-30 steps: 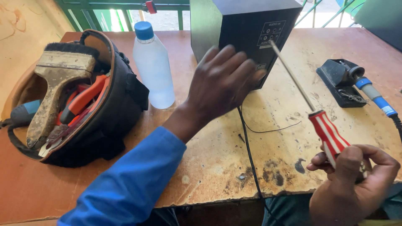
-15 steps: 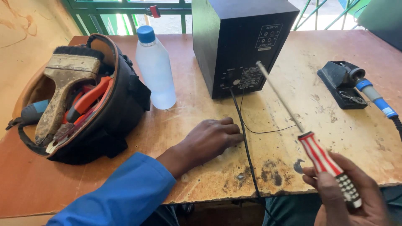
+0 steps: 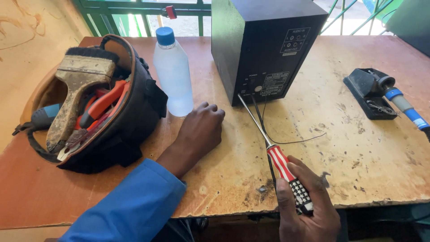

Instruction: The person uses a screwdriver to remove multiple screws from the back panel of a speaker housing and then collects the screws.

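1. The right hand (image 3: 307, 210) is wrapped tight around the red, white and dark handle of a long screwdriver (image 3: 280, 161), near the front edge of the bench (image 3: 358, 148).
2. The screwdriver's thin metal shaft slants up and away from the hand, and its tip meets the lower back panel of the black speaker box (image 3: 264, 45), close to where the cable leaves it.
3. The speaker box stands upright toward the far middle of the bench, its rear panel facing the person.
4. A thin black cable (image 3: 268, 134) runs from that panel down across the bench, beside the screwdriver shaft.
5. The left hand (image 3: 199, 130), in a blue sleeve, rests on the bench with its fingers curled loosely under, holding nothing.
6. Just beyond that hand stands a clear plastic bottle (image 3: 172, 71) with a blue cap, between the speaker box and the tool bag.
7. The open black tool bag (image 3: 130, 116) sits at the left, holding a worn paintbrush (image 3: 74, 96) and orange-handled tools.
8. At the far right lies a blue-handled soldering iron (image 3: 403, 105) on its black stand (image 3: 365, 89).
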